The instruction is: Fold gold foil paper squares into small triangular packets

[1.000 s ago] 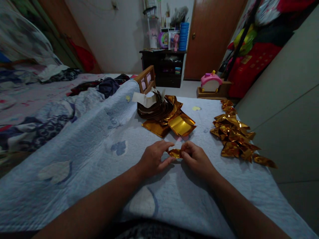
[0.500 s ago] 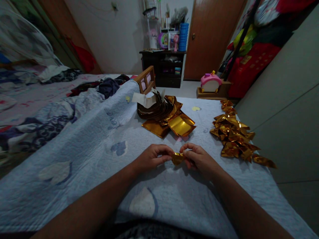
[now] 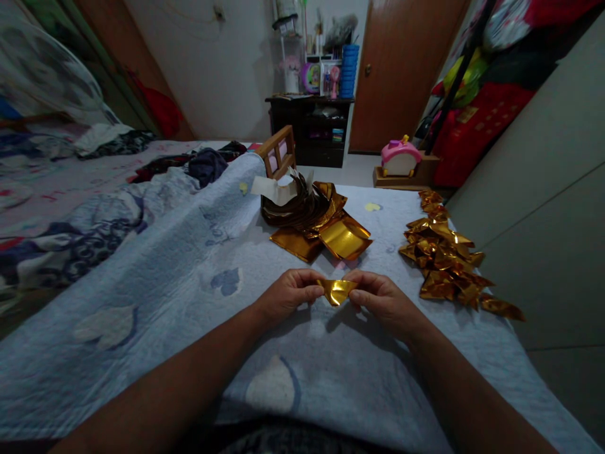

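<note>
Between my two hands is a small folded piece of gold foil paper [image 3: 336,292], its wide edge up and a point facing down. My left hand [image 3: 292,292] pinches its left corner between thumb and fingers. At the other corner my right hand [image 3: 379,295] grips it the same way. Just beyond my hands lie flat gold foil sheets [image 3: 344,236], beside a thick curled stack of foil paper [image 3: 297,205] with pale backing showing. To the right sits a heap of folded gold foil pieces [image 3: 442,255].
A pale blue quilt [image 3: 189,353] with heart shapes covers the surface under my hands. Behind the stack rises a wooden bed rail [image 3: 278,151]. Rumpled bedding [image 3: 118,195] lies left, a grey cabinet [image 3: 543,221] stands right, and a pink toy [image 3: 401,156] is beyond the far edge.
The folded foil paper has been raised slightly and turned, so more of its bright face shows. My right hand's fingers have closed in on its corner; both hands still hold it.
</note>
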Motion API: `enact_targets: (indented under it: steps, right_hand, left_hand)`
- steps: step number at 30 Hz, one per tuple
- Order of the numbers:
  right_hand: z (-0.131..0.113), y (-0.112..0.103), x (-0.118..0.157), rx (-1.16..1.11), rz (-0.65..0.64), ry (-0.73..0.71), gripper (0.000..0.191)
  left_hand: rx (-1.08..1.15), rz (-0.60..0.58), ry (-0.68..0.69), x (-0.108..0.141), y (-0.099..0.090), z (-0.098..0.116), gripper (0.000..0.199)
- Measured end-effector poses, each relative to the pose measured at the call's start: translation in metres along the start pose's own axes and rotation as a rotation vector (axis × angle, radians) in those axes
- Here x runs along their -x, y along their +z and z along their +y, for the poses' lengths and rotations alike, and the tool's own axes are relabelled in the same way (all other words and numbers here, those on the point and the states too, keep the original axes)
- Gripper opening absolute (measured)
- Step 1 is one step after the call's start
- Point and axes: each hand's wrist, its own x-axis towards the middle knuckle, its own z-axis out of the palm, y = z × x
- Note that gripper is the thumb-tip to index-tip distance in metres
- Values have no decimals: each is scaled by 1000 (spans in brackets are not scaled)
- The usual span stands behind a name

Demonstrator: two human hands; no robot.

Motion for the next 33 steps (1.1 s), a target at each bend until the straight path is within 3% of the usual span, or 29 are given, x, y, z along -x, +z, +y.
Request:
enact_targets:
  steps: [4, 15, 25, 33]
  right_hand:
    - [1, -1, -1, 13, -6, 7, 28]
    - [1, 4, -1, -33, -3, 16, 29]
    - [-1, 6, -1, -25, -8, 35, 36]
    - [3, 8, -3, -31, -34, 25, 36]
  left_hand:
    - [-95, -2, 117, 2, 3, 7, 33]
    - [-12, -18, 13, 2, 4, 2, 36]
    - [99, -31, 7, 2, 6, 1, 38]
    - [41, -5, 10, 0, 7, -1, 35]
